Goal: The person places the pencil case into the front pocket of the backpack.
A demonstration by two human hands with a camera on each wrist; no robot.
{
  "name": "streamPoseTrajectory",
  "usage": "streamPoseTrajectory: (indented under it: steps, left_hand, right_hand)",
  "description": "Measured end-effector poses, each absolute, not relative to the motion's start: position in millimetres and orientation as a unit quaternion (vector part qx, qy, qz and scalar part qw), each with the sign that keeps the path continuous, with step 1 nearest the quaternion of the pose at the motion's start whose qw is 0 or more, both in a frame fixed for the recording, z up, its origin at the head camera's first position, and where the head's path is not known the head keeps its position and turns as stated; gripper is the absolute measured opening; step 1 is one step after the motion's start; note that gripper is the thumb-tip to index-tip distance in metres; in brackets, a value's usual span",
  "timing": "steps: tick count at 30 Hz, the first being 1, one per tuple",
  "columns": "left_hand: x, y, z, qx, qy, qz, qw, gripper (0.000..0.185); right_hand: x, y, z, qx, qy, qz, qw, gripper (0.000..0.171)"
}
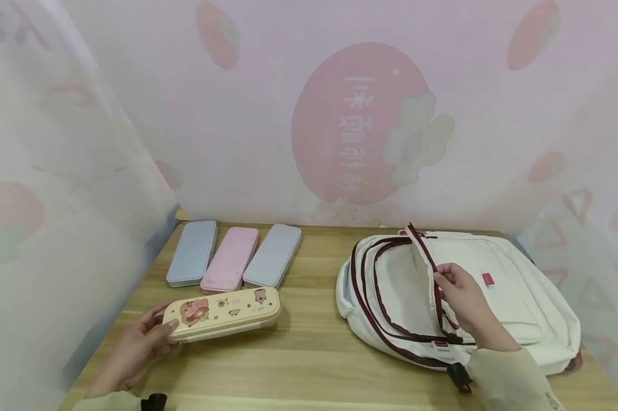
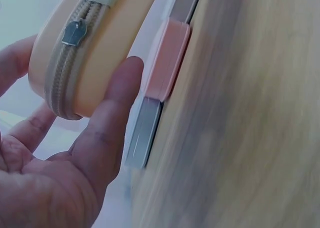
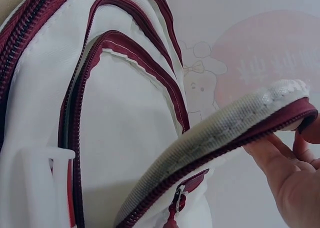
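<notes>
My left hand (image 1: 143,346) grips one end of a cream pencil case (image 1: 226,313) printed with cartoon bears, thumb on one side and fingers on the other. The case is raised above the table, and its zipper pull (image 2: 75,32) shows in the left wrist view. On the right lies a white backpack (image 1: 514,285) with dark red zippers. My right hand (image 1: 463,299) pinches the edge of its front pocket flap (image 3: 220,143) and holds it lifted, so the pocket (image 1: 396,285) gapes. A zipper pull (image 3: 180,200) hangs by the flap's lower end.
Behind the pencil case, a blue-grey case (image 1: 192,253), a pink case (image 1: 230,260) and a pale grey case (image 1: 273,255) lie side by side on the wooden table (image 1: 309,365). A printed curtain (image 1: 257,142) closes off the back and sides.
</notes>
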State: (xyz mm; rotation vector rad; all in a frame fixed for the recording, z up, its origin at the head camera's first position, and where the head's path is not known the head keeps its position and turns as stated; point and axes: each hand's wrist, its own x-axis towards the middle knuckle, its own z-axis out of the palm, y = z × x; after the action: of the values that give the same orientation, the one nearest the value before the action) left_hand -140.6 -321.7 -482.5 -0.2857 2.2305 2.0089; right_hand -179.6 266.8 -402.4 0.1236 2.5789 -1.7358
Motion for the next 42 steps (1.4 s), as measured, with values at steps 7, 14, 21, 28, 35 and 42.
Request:
streamPoseTrajectory:
  steps: [7,14,21,28,35,42]
  left_hand:
    - [-145,-311,-478,-0.073,0.716,0.693,0.047,0.061]
    - [-152,-294,-473,-0.052,0.69,0.721,0.027,0.039]
    - [-164,-277,-467,-0.05,0.685,0.726,0.034,0.05]
    - [-172,-255,-465,-0.033,0.672,0.739,0.035,0.056]
    - [-177,-236,-466,-0.048,0.664,0.745,0.038,0.057]
    - [-189,-217,-462,-0.043,0.658,0.751,0.05,0.059]
  right_hand:
    - [-181,269,-401,0.038,0.818,-0.574,0.01,0.019]
    - [-181,267,-398,0.04,0.82,-0.57,0.014,0.018]
    - [-183,275,-398,0.045,0.805,-0.591,0.024,0.018]
    - [-178,286,-400,0.035,0.784,-0.619,0.017,0.014]
    - [-175,292,-397,0.028,0.776,-0.63,0.015,0.012]
    - [-174,299,-396,0.024,0.748,-0.663,0.012,0.009]
